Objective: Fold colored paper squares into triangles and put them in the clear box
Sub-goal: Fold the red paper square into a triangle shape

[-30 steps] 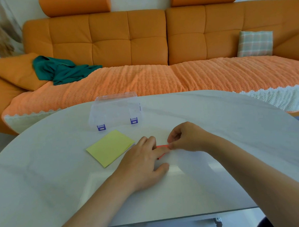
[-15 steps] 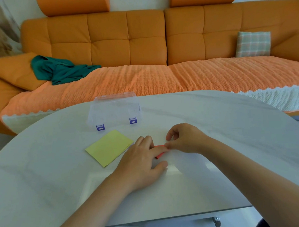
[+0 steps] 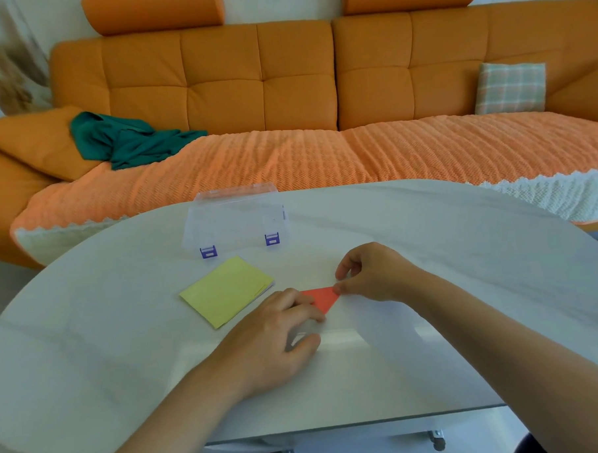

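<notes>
Since my right hand (image 3: 372, 278) slid out to pinch its corner, red paper (image 3: 323, 299) shows as a triangle on the bench (image 3: 428, 237), left hand (image 3: 272, 344) pressing it flat. Fold looks done; clear box (image 3: 235, 218) next.

I could read no words, numbers or brand marks anywhere I looked. The two purple latches (image 3: 208, 252) on the clear box (image 3: 234, 217) each carried a small pale rectangle, but it was too small for me to tell whether anything was written there. The yellow paper stack (image 3: 225, 291) on the surface (image 3: 446, 247) and the red paper (image 3: 323, 297) pinched in my right grip (image 3: 372, 278) showed plain colour only.
</notes>
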The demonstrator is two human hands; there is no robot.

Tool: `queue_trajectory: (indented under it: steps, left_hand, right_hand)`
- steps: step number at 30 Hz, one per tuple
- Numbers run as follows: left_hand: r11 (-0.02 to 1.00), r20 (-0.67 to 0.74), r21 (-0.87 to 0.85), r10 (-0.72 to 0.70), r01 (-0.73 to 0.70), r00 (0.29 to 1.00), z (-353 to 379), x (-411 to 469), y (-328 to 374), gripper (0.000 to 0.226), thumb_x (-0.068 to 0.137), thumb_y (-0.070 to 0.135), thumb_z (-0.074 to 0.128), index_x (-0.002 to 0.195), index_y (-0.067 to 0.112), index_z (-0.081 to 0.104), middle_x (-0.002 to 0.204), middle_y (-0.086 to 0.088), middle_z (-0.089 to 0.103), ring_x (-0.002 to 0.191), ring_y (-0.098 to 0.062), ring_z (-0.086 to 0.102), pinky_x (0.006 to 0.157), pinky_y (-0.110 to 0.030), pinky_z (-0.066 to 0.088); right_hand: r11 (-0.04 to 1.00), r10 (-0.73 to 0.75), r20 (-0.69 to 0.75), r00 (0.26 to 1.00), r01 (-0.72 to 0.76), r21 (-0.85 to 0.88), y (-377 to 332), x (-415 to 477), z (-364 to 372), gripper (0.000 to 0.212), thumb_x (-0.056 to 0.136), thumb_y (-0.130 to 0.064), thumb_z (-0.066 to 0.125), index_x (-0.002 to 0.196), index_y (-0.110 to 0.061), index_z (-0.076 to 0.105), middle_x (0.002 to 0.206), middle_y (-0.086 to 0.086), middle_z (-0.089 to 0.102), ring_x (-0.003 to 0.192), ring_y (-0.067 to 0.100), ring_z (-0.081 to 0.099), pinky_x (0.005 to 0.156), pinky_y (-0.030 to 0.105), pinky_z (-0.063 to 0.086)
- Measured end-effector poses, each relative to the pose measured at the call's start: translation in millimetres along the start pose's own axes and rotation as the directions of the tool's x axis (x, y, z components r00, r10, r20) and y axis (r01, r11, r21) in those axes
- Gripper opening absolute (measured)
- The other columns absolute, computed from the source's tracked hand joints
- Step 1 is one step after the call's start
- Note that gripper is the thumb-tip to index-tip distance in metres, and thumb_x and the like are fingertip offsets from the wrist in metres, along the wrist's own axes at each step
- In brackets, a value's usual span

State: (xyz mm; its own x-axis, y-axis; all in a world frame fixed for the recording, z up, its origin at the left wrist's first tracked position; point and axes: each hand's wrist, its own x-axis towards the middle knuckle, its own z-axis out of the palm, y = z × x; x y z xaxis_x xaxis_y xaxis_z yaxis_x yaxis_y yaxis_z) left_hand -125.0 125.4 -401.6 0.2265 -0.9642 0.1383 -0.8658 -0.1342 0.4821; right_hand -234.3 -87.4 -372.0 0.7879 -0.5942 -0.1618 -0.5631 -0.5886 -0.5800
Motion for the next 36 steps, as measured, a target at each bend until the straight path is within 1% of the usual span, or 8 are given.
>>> queue_trajectory:
  steps: [4, 8, 13, 20, 23, 30, 33, 36]
  left_hand:
    - [1.000, 0.030, 0.024, 0.002, -0.002, 1.000, -2, -3, -1, 0.040, 0.087, 0.061, 0.040, 0.120, 0.046, 0.055, 0.137, 0.033, 0.037, 0.124, 0.008, 0.040, 0.102, -0.029, 0.043]
    - [0.997, -0.064, 0.076, 0.039, -0.034, 0.997, -3, 7, 5, 0.033, 0.087, 0.058, 0.049, 0.113, 0.039, 0.048, 0.111, 0.020, 0.049, 0.104, -0.004, 0.047, 0.094, -0.032, 0.043]
    - [0.999, -0.160, 0.049, 0.009, -0.001, 0.987, -1, 29, 7, 0.020, 0.086, 0.039, 0.066, 0.105, 0.032, 0.061, 0.099, 0.015, 0.053, 0.096, -0.010, 0.047, 0.086, -0.028, 0.042]
    - [0.997, -0.141, 0.074, 0.046, -0.036, 0.989, -7, 40, -5, 0.015, 0.084, 0.037, 0.069, 0.097, 0.030, 0.068, 0.091, 0.017, 0.060, 0.088, -0.004, 0.050, 0.078, -0.022, 0.045]
    - [1.000, -0.104, -0.004, 0.011, -0.011, 0.994, -11, 42, -8, 0.023, 0.078, 0.041, 0.073, 0.098, 0.031, 0.067, 0.093, 0.017, 0.060, 0.091, -0.002, 0.052, 0.081, -0.018, 0.043]
    - [0.997, -0.146, 0.050, 0.059, -0.052, 0.987, -15, 38, -11, 0.012, 0.081, 0.033, 0.069, 0.091, 0.027, 0.072, 0.085, 0.014, 0.067, 0.083, -0.005, 0.055, 0.076, -0.027, 0.048]
    - [0.998, -0.122, -0.012, 0.055, -0.057, 0.991, -18, 36, -12, 0.020, 0.077, 0.042, 0.069, 0.091, 0.028, 0.071, 0.087, 0.016, 0.067, 0.088, -0.005, 0.057, 0.078, -0.026, 0.048]
    - [0.997, -0.137, -0.035, 0.061, -0.066, 0.989, -18, 35, -14, 0.014, 0.078, 0.036, 0.073, 0.088, 0.027, 0.070, 0.084, 0.015, 0.067, 0.085, -0.006, 0.058, 0.077, -0.028, 0.048]
  right_hand:
    - [1.000, -0.013, 0.008, 1.000, 0.013, -0.009, -1, 0, 1, 0.015, 0.077, -0.040, 0.081, 0.084, -0.031, 0.070, 0.077, -0.010, 0.062, 0.068, 0.008, 0.058, 0.062, 0.024, 0.044]
    - [0.997, -0.043, -0.008, 0.999, 0.043, -0.062, -2, -1, 2, 0.013, 0.078, -0.042, 0.077, 0.082, -0.034, 0.068, 0.078, -0.012, 0.061, 0.069, 0.007, 0.057, 0.061, 0.022, 0.042]
    - [0.948, -0.266, -0.019, 0.964, 0.258, -0.186, -4, -10, 8, 0.008, 0.084, -0.044, 0.070, 0.091, -0.041, 0.067, 0.097, -0.015, 0.055, 0.082, 0.002, 0.055, 0.068, 0.016, 0.041]
    - [0.870, -0.455, 0.089, 0.886, 0.463, -0.171, 0, -17, 2, 0.023, 0.081, -0.045, 0.073, 0.104, -0.041, 0.070, 0.107, -0.020, 0.055, 0.095, 0.002, 0.050, 0.086, 0.022, 0.045]
    - [0.852, -0.484, 0.080, 0.871, 0.490, -0.186, -1, -16, 2, 0.026, 0.081, -0.049, 0.076, 0.105, -0.039, 0.073, 0.106, -0.021, 0.056, 0.093, 0.003, 0.052, 0.083, 0.023, 0.046]
    - [0.778, -0.579, 0.062, 0.813, 0.573, -0.258, -5, -22, 8, 0.023, 0.084, -0.048, 0.074, 0.104, -0.038, 0.075, 0.097, -0.019, 0.060, 0.084, 0.001, 0.051, 0.073, 0.021, 0.046]
    - [0.723, -0.621, 0.047, 0.782, 0.595, -0.351, -8, -25, 10, 0.023, 0.093, -0.047, 0.063, 0.107, -0.032, 0.075, 0.097, -0.013, 0.063, 0.084, 0.008, 0.057, 0.071, 0.031, 0.049]
    - [0.641, -0.672, 0.057, 0.739, 0.618, -0.455, -12, -26, 13, 0.029, 0.098, -0.046, 0.056, 0.108, -0.024, 0.072, 0.092, -0.004, 0.065, 0.081, 0.021, 0.059, 0.067, 0.037, 0.047]
